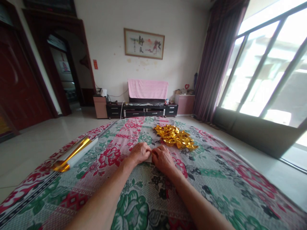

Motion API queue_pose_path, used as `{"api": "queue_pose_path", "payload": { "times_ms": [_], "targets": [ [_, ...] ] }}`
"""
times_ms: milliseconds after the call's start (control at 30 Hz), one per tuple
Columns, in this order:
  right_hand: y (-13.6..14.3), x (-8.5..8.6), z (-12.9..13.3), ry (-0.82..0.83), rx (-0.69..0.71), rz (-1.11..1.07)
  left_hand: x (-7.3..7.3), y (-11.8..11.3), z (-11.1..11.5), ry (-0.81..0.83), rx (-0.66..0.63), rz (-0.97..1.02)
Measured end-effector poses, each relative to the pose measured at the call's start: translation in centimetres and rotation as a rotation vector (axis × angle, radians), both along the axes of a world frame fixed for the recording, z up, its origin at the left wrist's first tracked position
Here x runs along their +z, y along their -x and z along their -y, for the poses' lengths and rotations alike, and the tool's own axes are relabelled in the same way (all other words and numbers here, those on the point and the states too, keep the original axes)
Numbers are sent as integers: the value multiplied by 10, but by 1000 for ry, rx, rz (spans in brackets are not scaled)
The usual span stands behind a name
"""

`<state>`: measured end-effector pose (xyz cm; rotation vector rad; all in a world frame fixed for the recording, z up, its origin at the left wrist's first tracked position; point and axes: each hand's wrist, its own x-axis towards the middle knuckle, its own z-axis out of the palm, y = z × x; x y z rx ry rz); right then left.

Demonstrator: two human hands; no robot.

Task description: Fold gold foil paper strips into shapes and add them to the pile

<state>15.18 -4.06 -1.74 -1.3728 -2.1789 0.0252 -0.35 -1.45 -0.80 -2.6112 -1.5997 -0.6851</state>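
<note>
My left hand (141, 152) and my right hand (163, 157) meet over the middle of the flowered cloth. Both have their fingers curled and pinched on a small pale sheet of paper (149, 158), mostly covered by the fingers. Just beyond my right hand lies a heap of folded gold foil paper pieces (176, 136). Off to the left is a loosely rolled stack of foil paper (74, 154), whitish on one face and shiny gold on the other.
A red, green and grey flowered cloth (131, 207) covers the broad surface under my hands. Past its far edge stands a low black cabinet (134, 113) with a pink towel (148, 88) above it. Windows and a purple curtain (213, 64) are on the right.
</note>
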Motion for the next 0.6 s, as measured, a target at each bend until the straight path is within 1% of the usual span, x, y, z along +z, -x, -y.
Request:
{"api": "queue_pose_path", "payload": {
  "times_ms": [267,467,600],
  "targets": [
    [0,2,4,18,4,53,3,-1,2,18,-9,16],
    [0,5,6,52,-12,79,10,5,5,90,-107,93],
    [0,4,6,46,-15,69,15,8,7,120,-80,157]
  ]
}}
